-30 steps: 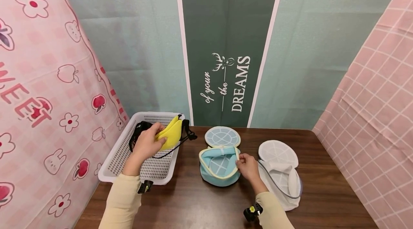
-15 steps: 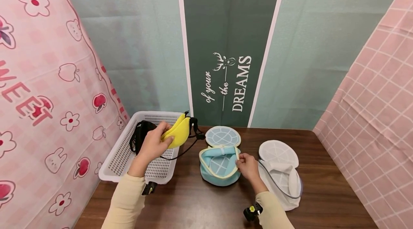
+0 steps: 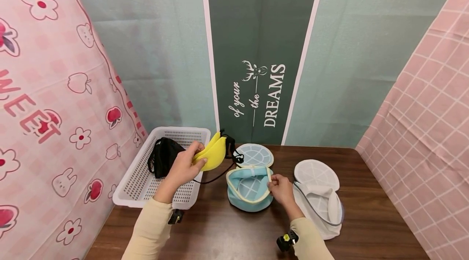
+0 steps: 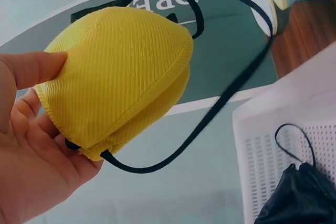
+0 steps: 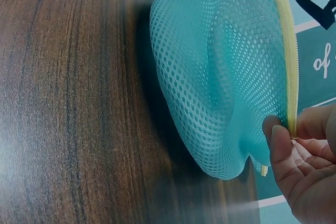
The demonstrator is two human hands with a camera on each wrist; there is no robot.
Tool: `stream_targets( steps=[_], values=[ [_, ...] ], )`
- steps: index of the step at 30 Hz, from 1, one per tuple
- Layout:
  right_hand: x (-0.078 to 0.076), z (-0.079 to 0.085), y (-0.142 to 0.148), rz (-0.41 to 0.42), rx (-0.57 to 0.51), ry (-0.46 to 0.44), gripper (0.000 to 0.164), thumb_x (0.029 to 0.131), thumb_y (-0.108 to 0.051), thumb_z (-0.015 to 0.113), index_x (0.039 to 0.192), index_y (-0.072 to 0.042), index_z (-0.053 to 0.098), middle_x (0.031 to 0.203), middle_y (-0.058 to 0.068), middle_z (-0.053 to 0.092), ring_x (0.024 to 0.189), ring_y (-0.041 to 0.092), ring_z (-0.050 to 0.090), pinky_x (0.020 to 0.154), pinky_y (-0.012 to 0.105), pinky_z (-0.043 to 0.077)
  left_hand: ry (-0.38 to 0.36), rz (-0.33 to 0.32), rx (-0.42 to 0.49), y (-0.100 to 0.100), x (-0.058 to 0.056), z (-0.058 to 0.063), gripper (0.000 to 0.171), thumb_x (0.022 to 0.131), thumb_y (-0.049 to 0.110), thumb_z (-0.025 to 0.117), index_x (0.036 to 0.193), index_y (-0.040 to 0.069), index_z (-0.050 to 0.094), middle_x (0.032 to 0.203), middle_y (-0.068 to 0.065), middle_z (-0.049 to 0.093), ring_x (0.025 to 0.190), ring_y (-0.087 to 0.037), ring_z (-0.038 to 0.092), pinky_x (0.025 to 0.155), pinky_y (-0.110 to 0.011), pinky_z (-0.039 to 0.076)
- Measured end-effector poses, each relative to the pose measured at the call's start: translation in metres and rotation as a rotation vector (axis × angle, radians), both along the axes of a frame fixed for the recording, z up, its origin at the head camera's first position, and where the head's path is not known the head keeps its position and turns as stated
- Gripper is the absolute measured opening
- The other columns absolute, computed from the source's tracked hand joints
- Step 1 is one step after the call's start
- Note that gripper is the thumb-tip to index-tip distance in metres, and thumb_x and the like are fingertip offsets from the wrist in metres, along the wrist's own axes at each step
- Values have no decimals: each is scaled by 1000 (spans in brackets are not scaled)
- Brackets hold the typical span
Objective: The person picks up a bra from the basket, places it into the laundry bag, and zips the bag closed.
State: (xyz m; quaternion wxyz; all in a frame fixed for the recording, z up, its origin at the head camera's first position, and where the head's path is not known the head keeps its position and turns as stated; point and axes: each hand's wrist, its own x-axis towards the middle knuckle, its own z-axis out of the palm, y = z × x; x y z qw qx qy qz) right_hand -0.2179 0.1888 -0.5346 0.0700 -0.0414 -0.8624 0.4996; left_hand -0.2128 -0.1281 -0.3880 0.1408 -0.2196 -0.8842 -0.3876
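A yellow ribbed bikini top (image 4: 121, 72) with thin black straps, its cups folded together, is in my left hand (image 3: 187, 164). The thumb lies on one side and the fingers on the other. It hangs in the air between the basket and the blue bag, straps trailing. My right hand (image 3: 281, 188) pinches the yellow zipper edge of a blue mesh laundry bag (image 5: 210, 77), which stands on the table with its mouth unzipped. The bag's round lid (image 3: 254, 155) is folded back behind it.
A white perforated basket (image 3: 124, 195) at the left holds a black drawstring pouch-like item (image 3: 163, 158). To the right lies a white mesh laundry bag (image 3: 311, 207), unzipped, its lid (image 3: 316, 174) laid back. Fabric curtains (image 3: 165, 48) stand behind the wooden table (image 3: 220, 235).
My left hand has carried the yellow bikini top up and rightward out over the basket's right edge, toward the blue bag. The right hand has stayed at the blue bag's edge.
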Motion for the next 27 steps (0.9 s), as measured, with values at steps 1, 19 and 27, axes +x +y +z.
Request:
stream_targets(
  steps=[1, 19, 27],
  values=[
    [0, 0, 0, 1, 0, -2, 16, 82, 2, 63, 96, 9, 63, 70, 6, 61, 55, 19, 61, 50, 30, 50, 0, -7, 7, 1, 0, -1, 25, 81, 2, 66, 98, 13, 50, 88, -5, 59, 67, -18, 49, 60, -34, 43],
    [-1, 0, -2, 0, -36, -12, 15, 82, 2, 63, 95, 10, 62, 68, 5, 61, 52, 17, 59, 49, 29, 49, -19, -124, 37, 32, -3, -26, 24, 81, 3, 67, 94, 15, 51, 85, 0, 58, 67, -14, 50, 59, -30, 44],
    [0, -1, -3, 3, -21, 16, 16, 80, 3, 64, 94, 10, 62, 68, 6, 62, 51, 17, 60, 48, 28, 49, -7, -133, 109, 46, -3, -36, 25, 82, 0, 65, 96, 13, 51, 85, -3, 59, 67, -15, 52, 58, -29, 46]
  ],
)
